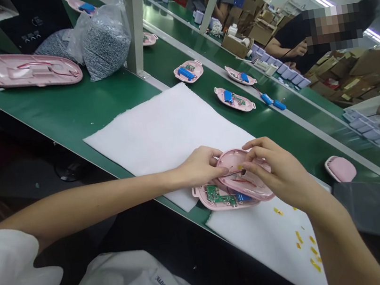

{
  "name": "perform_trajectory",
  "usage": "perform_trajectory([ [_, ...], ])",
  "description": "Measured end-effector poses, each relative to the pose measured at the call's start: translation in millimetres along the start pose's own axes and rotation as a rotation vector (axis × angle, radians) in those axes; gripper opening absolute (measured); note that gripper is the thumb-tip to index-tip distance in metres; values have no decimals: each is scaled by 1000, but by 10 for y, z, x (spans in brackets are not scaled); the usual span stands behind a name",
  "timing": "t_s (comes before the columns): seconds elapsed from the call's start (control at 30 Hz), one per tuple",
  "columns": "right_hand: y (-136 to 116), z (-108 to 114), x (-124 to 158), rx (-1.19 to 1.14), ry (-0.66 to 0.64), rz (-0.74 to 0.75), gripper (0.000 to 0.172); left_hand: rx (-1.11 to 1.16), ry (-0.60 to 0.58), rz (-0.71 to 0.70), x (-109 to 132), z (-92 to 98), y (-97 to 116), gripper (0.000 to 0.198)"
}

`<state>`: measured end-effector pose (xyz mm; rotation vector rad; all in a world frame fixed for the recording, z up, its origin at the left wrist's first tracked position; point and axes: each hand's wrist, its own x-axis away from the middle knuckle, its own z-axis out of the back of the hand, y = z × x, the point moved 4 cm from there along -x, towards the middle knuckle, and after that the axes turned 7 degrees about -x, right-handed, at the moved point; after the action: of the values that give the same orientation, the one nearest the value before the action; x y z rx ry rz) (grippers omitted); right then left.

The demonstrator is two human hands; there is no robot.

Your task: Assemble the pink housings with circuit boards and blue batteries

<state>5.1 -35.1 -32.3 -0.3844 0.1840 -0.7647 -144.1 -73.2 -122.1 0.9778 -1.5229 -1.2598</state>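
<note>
Near the bottom centre of the frame, on the edge of a green conveyor belt (pixel 63 109), two bare hands hold a pink plastic shell half (pixel 250 186) tilted on its side. The left hand (pixel 197 167) reaches in from the left, its fingers closed at the shell's rim and pinching a thin dark strand (pixel 232 173); whether that is a wire or a tool tip is too small to tell. The right hand (pixel 280 169) has its curled fingers and thumb closed over the shell's upper edge. Just beneath, a lower pink housing (pixel 209 201) lies open, carrying a green circuit board (pixel 219 196) and a blue battery (pixel 243 196). A white foam sheet (pixel 166 127) lies behind them, and a second one (pixel 266 245) in front is scattered with yellow tape scraps (pixel 311 250). Further along the belt sit more pink housings (pixel 233 98) with blue batteries, and a large pink shell (pixel 27 69) lies at upper left beside a bag of speckled grey pellets (pixel 106 45). At upper right, a co-worker in a dark top (pixel 289 42) works across the line.
</note>
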Motion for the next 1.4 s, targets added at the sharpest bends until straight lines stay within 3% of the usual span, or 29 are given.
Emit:
perform_trajectory([
  [0.17,-67,-98,-21,139,-33,31,23,-69,-11,-69,-31,2,-24,23],
  [0.33,-103,-208,-94,303,106,45,14,-122,-12,-87,-27,14,-18,20],
  [0.47,102,-63,-83,204,239,-183,34,-135,-31,-89,-5,13,1,18],
  [0.57,240,16,-60,21,189,-304,38,-143,-18,-52,-1,22,-7,21],
  [0.67,196,33,-63,-82,167,-229,34,-272,21,-123,-1,38,43,24],
  [0.8,43,47,-62,-76,265,-71,23,-302,16,-329,9,20,122,25],
  [0.9,-80,62,68,46,376,113,14,-433,59,-418,46,21,137,26],
  [0.97,-187,10,244,197,413,280,5,-552,-3,-467,106,13,168,18],
  [1.03,-254,-126,413,306,347,358,19,-713,-122,-521,205,25,239,23],
  [1.07,-256,-215,464,315,270,330,28,-809,-199,-528,261,45,284,29],
  [1.1,-240,-308,489,292,178,265,42,-897,-289,-510,309,76,332,38],
  [1.17,-190,-477,479,188,-8,99,86,-1042,-442,-408,341,171,447,65],
  [1.23,-165,-582,426,81,-138,-25,121,-1151,-469,-328,200,275,624,71],
  [1.27,-162,-600,401,44,-173,-58,125,-1196,-423,-322,37,316,737,63],
  [1.33,-123,-577,388,-5,-209,-97,119,-1279,-237,-330,-483,376,965,46],
  [1.4,57,-459,405,-50,-152,-141,114,-1335,-43,-299,-1192,408,1135,45],
])
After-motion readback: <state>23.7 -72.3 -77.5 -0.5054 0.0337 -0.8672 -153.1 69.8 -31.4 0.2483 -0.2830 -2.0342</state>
